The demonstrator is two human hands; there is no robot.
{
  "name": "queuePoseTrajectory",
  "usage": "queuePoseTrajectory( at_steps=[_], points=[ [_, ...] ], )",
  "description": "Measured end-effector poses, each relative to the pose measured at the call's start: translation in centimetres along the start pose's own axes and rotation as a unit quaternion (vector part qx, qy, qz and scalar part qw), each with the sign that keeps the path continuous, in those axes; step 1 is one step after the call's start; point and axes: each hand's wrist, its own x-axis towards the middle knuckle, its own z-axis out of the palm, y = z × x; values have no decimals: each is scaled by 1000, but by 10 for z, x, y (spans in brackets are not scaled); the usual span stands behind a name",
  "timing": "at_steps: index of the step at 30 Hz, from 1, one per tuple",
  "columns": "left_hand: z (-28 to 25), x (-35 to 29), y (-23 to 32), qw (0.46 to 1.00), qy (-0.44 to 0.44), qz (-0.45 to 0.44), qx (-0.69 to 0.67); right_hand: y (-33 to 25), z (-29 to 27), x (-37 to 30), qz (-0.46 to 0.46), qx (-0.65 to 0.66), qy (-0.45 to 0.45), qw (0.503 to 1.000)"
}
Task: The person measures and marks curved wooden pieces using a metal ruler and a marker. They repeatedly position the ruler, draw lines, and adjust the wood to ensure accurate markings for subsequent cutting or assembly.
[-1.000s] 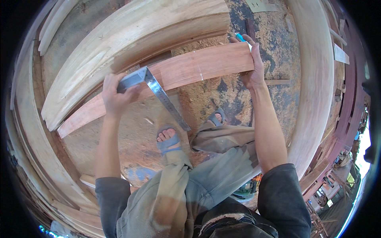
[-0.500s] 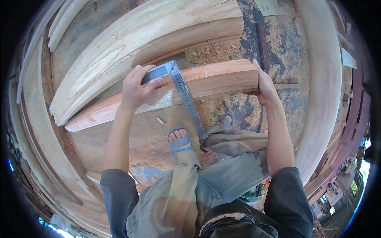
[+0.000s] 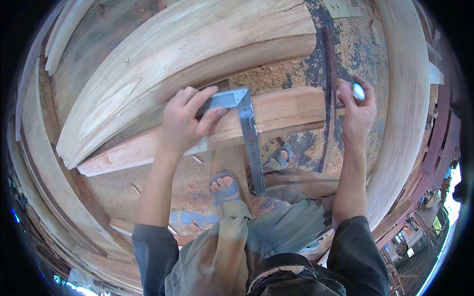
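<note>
My left hand (image 3: 190, 116) is closed round the metal stock of a try square (image 3: 251, 135). The stock lies along the far side of a long, tapering wooden beam (image 3: 291, 106), and the ruled blade crosses the beam and sticks out toward my feet. To the right of the beam's thick end is my right hand (image 3: 359, 111), apart from the wood. Its thumb and fingers are curled about a small object with a shiny whitish-blue end (image 3: 358, 91); its kind is too blurred to tell.
A broad curved timber (image 3: 163, 54) lies just beyond the beam. Another thick curved timber (image 3: 406, 98) runs down the right side, and long boards (image 3: 39, 163) line the left. My sandalled feet (image 3: 224, 187) stand close below the beam, among shavings.
My left hand and the try square have slid right along the beam. My right hand has let go of the beam's end and moved right, now showing a small shiny object.
</note>
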Motion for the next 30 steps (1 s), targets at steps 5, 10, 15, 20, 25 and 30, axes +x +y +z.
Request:
queuePoseTrajectory(
  at_steps=[5,10,15,20,25,30],
  points=[
    [4,-1,4,1000,-24,-6,2,-24,14,-40,-77,140,-31,987],
    [3,-1,3,999,-31,-6,-4,-29,26,-73,-221,-41,-187,956],
    [5,0,1,1000,-20,10,2,-35,36,-81,-242,-159,-211,934],
    [6,1,1,1000,-14,13,-1,-29,50,-88,-281,-119,-206,930],
    [5,1,2,1000,-10,14,3,-27,53,-90,-308,-121,-205,921],
    [2,1,5,1000,-17,9,-2,-30,46,-98,-312,-149,-224,911]
  ],
)
